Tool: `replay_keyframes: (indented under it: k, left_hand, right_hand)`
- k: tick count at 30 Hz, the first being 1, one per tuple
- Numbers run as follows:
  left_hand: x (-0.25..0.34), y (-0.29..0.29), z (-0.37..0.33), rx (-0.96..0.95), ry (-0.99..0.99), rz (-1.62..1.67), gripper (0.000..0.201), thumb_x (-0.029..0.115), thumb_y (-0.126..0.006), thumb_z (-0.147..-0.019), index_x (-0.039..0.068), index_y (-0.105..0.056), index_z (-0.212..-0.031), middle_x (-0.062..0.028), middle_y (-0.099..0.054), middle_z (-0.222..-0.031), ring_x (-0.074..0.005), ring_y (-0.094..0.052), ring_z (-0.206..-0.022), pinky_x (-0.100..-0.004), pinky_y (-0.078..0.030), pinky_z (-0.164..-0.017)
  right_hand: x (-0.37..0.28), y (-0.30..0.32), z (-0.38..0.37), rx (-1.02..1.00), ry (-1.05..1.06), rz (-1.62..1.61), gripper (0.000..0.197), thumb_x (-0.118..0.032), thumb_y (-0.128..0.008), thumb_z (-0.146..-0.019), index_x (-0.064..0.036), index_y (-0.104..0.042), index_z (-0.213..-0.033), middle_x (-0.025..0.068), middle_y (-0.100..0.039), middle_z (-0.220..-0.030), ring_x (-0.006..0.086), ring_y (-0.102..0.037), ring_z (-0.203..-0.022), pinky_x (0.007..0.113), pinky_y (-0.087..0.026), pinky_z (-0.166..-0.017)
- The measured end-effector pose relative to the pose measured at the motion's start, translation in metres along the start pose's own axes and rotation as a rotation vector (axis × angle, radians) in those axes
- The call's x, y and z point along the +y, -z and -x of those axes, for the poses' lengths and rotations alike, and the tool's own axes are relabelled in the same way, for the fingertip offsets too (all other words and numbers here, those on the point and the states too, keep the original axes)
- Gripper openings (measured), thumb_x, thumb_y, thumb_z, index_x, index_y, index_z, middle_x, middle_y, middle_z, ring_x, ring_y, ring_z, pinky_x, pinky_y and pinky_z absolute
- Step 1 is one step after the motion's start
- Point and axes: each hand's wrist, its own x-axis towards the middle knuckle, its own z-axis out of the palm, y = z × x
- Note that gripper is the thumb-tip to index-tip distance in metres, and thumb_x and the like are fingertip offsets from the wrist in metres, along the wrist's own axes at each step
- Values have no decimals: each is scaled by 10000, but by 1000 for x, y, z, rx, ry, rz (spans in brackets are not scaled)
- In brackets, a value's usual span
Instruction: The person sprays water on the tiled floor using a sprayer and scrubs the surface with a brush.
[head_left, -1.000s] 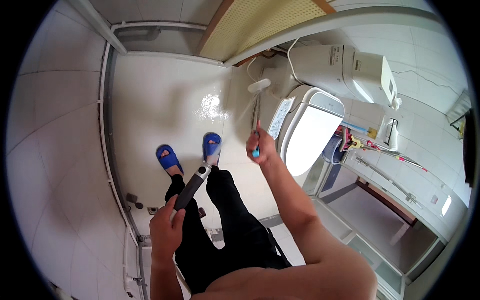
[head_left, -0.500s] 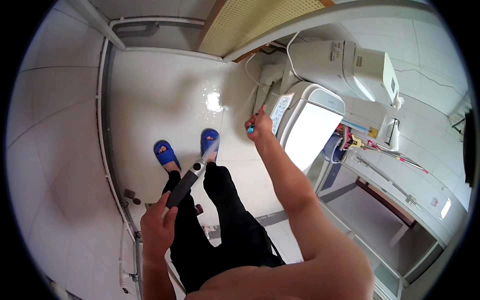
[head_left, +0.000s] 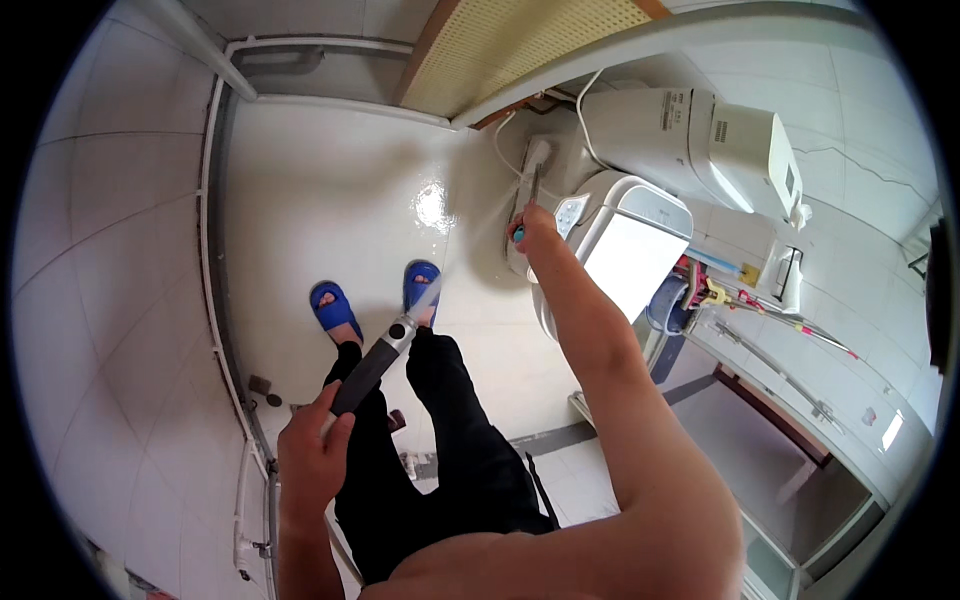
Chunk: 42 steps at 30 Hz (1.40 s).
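My left hand is wrapped round the dark handle of a silver-tipped hand sprayer with a round black button. A pale streak, seemingly water, leaves its tip in front of my right foot. My right hand is closed on the teal-ended grip of a long-handled brush. Its thin shaft points away from me, and its white head is beside the base of a white toilet. Part of the grip is hidden by my fingers. The toilet lid is down.
A white tank-like appliance sits behind the toilet, with a pale cord near the brush. Right of it are a blue bucket and several thin poles. Blue slippers are on my feet. The floor looks shiny and wet.
My right hand has moved slightly right and away from the floor's middle, and the brush stands more in line with my forearm. My left hand and the sprayer have barely moved.
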Motion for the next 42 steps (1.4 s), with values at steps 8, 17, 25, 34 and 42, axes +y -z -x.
replay_keyframes:
  k: [8, 17, 25, 34, 42]
  left_hand:
    - [3, 22, 26, -2, 116, -20, 334, 158, -603, -855, 30, -575, -1162, -197, -628, -914, -361, -606, -822, -389, -474, -731]
    - [-16, 18, 25, 150, 169, -58, 326, 169, -590, -869, 17, -573, -1156, -208, -634, -964, -368, -622, -875, -393, -487, -755]
    - [-10, 0, 19, 124, 182, -137, 340, 168, -577, -872, 24, -567, -1180, -212, -631, -945, -365, -622, -840, -395, -482, -743]
    - [30, -2, 43, 201, 71, -160, 342, 174, -584, -865, 36, -571, -1177, -207, -629, -916, -376, -616, -825, -402, -478, -726]
    - [64, -12, 75, 259, -2, -263, 336, 185, -597, -852, 72, -585, -1168, -186, -634, -883, -360, -618, -795, -411, -487, -690]
  right_hand:
    - [-127, -63, 58, 157, -625, -606, 88, -170, -552, -852, -114, -542, -786, 41, -524, -631, 206, -468, -489, 320, -391, -411]
    - [-188, -87, 81, 186, -661, -802, 338, -333, -483, -950, -120, -435, -691, 17, -374, -507, 141, -357, -411, 268, -336, -380]
    - [-165, -116, -6, 314, -865, -851, 375, -394, -408, -964, -93, -411, -742, 67, -387, -533, 205, -365, -418, 312, -364, -389]
    - [-191, -51, 184, -389, -725, -860, 304, -382, -535, -909, -98, -439, -863, -7, -395, -554, 109, -353, -408, 248, -319, -385]
    - [-213, -10, 316, -440, -551, -534, 141, -153, -519, -882, -49, -450, -949, 44, -488, -696, 108, -413, -459, 267, -391, -422]
